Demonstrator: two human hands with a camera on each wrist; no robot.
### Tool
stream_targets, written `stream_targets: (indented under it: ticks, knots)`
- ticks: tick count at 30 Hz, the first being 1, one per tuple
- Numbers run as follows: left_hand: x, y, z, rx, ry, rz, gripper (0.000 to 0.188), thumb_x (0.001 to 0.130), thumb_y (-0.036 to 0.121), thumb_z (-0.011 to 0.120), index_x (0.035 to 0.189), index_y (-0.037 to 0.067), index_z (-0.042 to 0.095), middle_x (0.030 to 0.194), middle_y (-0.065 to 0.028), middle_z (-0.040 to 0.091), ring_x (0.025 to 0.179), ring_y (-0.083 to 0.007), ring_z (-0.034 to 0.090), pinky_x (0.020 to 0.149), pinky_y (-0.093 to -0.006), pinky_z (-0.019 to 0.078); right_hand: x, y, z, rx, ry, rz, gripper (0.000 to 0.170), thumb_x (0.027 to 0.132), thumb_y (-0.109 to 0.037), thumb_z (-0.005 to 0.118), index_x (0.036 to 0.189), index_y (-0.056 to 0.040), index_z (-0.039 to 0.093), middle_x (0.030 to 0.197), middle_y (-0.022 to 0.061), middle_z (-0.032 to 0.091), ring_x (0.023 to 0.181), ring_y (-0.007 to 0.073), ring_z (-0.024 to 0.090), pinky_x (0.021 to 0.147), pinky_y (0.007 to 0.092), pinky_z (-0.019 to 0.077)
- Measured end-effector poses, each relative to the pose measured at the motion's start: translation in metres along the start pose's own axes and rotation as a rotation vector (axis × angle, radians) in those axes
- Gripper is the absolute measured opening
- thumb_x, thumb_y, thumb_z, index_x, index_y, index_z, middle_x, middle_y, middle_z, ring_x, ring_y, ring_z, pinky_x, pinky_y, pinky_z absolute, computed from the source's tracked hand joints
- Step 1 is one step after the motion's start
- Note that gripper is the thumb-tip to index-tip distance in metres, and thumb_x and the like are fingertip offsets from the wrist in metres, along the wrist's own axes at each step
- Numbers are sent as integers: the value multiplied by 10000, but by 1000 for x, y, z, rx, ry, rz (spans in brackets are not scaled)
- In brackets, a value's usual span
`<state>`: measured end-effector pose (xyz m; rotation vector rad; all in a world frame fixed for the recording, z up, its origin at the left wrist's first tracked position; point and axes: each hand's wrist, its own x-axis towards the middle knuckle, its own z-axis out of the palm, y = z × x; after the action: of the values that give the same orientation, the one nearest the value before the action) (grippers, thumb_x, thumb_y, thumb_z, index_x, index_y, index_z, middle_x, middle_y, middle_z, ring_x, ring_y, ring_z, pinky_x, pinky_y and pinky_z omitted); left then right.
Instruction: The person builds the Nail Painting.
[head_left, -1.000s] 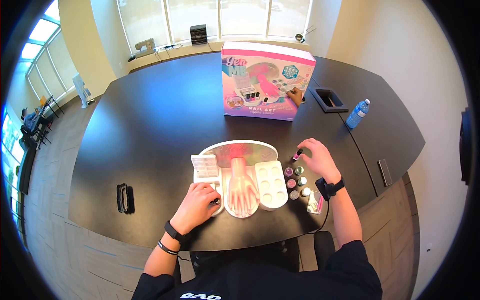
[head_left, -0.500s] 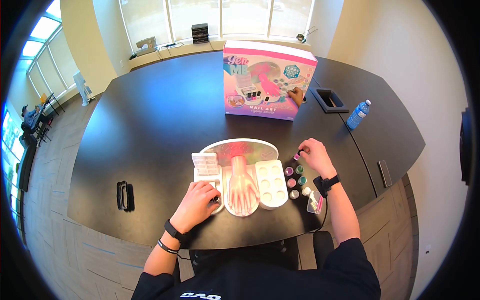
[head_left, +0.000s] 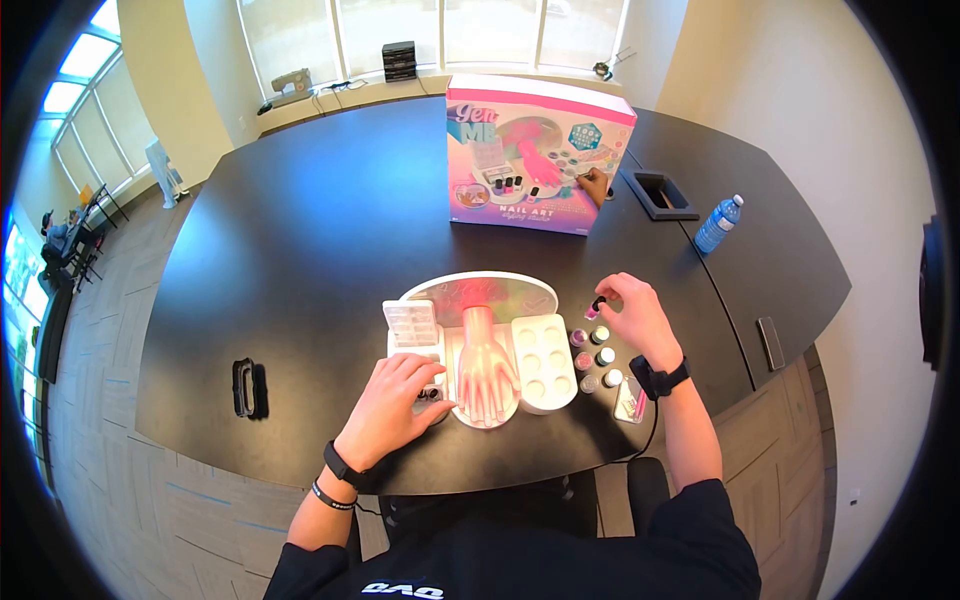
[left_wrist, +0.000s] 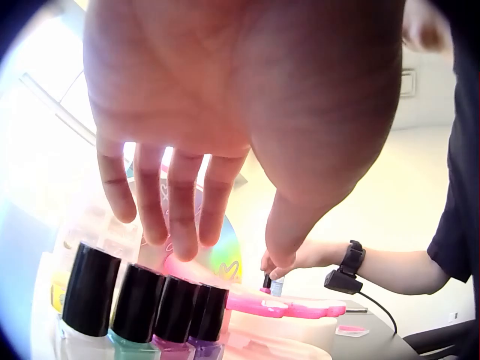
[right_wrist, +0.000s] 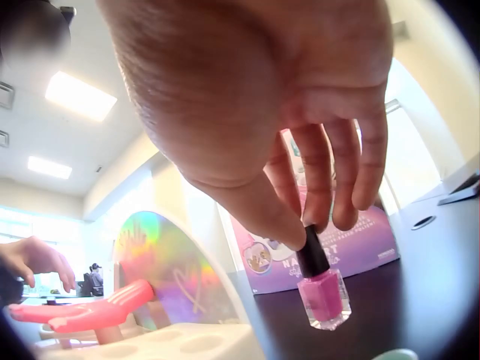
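My right hand [head_left: 640, 315] pinches the black cap of a pink nail polish bottle [right_wrist: 324, 296] between thumb and fingertips, close over the table right of the nail art stand. In the left wrist view, my left hand [left_wrist: 225, 112] is held with fingers loosely extended and nothing between them. Just below it, several black-capped nail polish bottles [left_wrist: 135, 304], among them clear, teal, pink and purple ones, stand in a row at the stand's left side. A pink model hand [head_left: 485, 370] lies palm down at the stand's middle, before a shiny rounded backboard [head_left: 525, 293].
A white tray with round wells [head_left: 545, 365] forms the stand's right side. More polish bottles [head_left: 583, 361] and a small clear packet [head_left: 630, 400] lie to its right. Behind are the large product box [head_left: 540, 160], a water bottle [head_left: 718, 225] and a phone [head_left: 769, 345].
My left hand has loosened its fingers from a black-capped bottle at the stand's left side and shifted slightly up. The right hand keeps its pinch on the pink bottle in nearly the same place.
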<state>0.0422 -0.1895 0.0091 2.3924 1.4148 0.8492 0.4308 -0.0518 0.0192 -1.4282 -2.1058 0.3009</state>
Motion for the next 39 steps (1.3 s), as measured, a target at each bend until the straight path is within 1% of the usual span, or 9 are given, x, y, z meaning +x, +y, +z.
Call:
stream_targets:
  ticks: [4,11,16,18,21,28,32,34,39]
  knots:
    - [8,6,1,-43,87,38,363,877,192,887,1170,42,735,1163,-117,727,1120,-326,664,997,-436,536,-9,-38,-10,54,7,-111,179,863,-9,767,1036,-13,722,1010,131,732,981,321,733,878,421,595]
    - [17,14,9,-130,113,84,354,880,153,878,1185,41,738,1171,-116,735,1124,-334,675,990,-439,553,-21,-100,-13,135,-45,-279,183,871,-29,768,1050,-35,732,1019,121,720,977,343,692,859,441,574]
    - [23,21,14,-180,118,120,375,887,136,871,1221,34,735,1185,-123,746,1126,-335,692,980,-443,568,-25,-123,3,208,-76,-444,214,868,-62,787,1073,-46,727,1020,116,717,972,340,685,878,453,567]
    - [23,21,17,-201,116,115,381,887,130,870,1230,32,734,1189,-127,746,1110,-334,699,959,-436,576,-27,-133,9,233,-110,-454,219,873,-58,775,1087,-48,728,1033,119,710,969,342,684,877,454,567]
    - [21,23,21,-255,128,103,378,890,112,867,1233,31,730,1166,-130,746,1062,-327,710,909,-419,588,-30,-147,18,254,-131,-511,205,878,-49,801,1074,-82,754,1041,84,738,958,299,709,830,408,572]
    - [12,20,18,-337,81,28,353,908,64,829,1237,37,703,1101,-132,739,989,-355,703,872,-445,581,-35,-160,35,314,-205,-534,204,891,-58,801,1089,-70,751,1073,70,741,987,296,701,873,423,571]
    - [7,18,14,-356,61,-28,339,910,54,824,1227,36,705,1078,-132,732,944,-351,698,837,-438,583,-36,-163,40,337,-173,-545,292,899,-57,783,1188,-70,742,1099,81,728,1035,309,691,900,437,570]
    - [6,18,11,-351,119,-33,295,895,49,848,1161,29,724,1017,-127,729,899,-302,721,833,-381,594,-36,-162,40,346,-159,-547,331,901,-54,765,1230,-66,730,1086,96,712,1049,318,687,900,446,568]
    - [-6,9,0,-310,109,-69,271,896,41,845,1138,20,724,1041,-128,729,918,-292,737,848,-376,600,-39,-153,35,287,-121,-496,334,910,-72,770,1242,-55,738,1177,119,732,1123,340,682,973,453,566]
